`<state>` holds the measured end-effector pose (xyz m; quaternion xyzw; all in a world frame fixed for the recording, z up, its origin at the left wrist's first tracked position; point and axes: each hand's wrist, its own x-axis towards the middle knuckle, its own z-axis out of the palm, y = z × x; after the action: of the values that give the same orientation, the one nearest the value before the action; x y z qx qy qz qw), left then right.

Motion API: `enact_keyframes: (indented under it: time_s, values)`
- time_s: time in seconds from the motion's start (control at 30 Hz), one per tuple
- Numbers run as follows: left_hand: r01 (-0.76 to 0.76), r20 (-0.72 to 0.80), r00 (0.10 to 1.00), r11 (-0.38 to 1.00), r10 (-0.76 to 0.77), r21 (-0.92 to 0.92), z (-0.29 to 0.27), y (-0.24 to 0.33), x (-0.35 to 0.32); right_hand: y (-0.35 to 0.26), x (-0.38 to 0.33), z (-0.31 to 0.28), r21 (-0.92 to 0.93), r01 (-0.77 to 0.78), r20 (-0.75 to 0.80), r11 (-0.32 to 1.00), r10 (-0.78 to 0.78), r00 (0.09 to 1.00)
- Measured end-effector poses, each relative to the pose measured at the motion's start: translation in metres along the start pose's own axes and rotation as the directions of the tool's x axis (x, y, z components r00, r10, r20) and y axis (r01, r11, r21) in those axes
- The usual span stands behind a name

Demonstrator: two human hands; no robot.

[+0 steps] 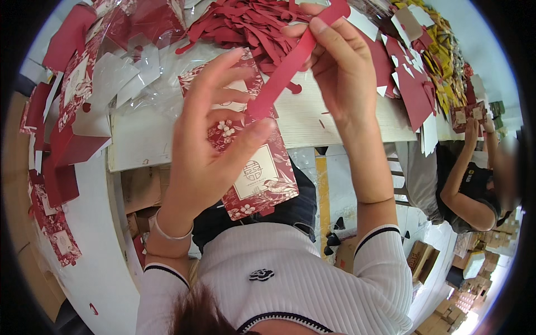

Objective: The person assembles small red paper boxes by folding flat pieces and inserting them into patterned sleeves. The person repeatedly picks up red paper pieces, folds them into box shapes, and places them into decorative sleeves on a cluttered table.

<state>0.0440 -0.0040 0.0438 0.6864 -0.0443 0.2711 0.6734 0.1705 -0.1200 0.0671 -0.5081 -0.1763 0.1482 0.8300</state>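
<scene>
A long red paper strip (285,72) with a rounded, notched upper end slants across the middle. My right hand (346,61) pinches its upper part between thumb and fingers. My left hand (206,134) is open, thumb and fingers spread around the strip's lower end; whether they touch it I cannot tell. Beneath lies a red floral-printed card box (259,178) with a cream panel, reaching over the table's front edge toward my lap. My left hand hides part of it.
Red strips (240,25) are heaped at the table's back. Folded red card pieces (78,139) and clear plastic film (148,72) lie left. More red card (410,92) and yellow packets (446,67) are on the right, where another person (472,184) handles a printed box. The white tabletop (318,117) shows between.
</scene>
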Motion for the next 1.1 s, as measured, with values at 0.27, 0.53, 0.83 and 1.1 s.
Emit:
enact_keyframes:
  time_s: [0.27, 0.53, 0.83, 1.1]
  values:
    - [-0.126, -0.089, 0.985, 0.97, 0.147, 0.209, -0.017, -0.02, -0.006, 0.02, -0.03, -0.002, 0.343, 0.141, 0.322, 0.929, -0.257, 0.911]
    - [0.202, -0.022, 0.973, 0.9, -0.228, -0.386, -0.018, -0.007, -0.01, 0.035, -0.069, 0.008, 0.062, -0.138, 0.325, 0.988, 0.111, 0.939]
    - [-0.053, -0.099, 0.994, 0.997, 0.047, -0.054, -0.023, -0.015, -0.018, 0.035, -0.078, 0.011, -0.291, -0.023, 0.225, 0.957, 0.092, 0.97]
    - [-0.074, -0.086, 0.994, 0.997, 0.071, -0.036, -0.017, -0.009, -0.021, 0.032, -0.081, 0.012, -0.412, 0.067, 0.21, 0.909, 0.023, 0.978]
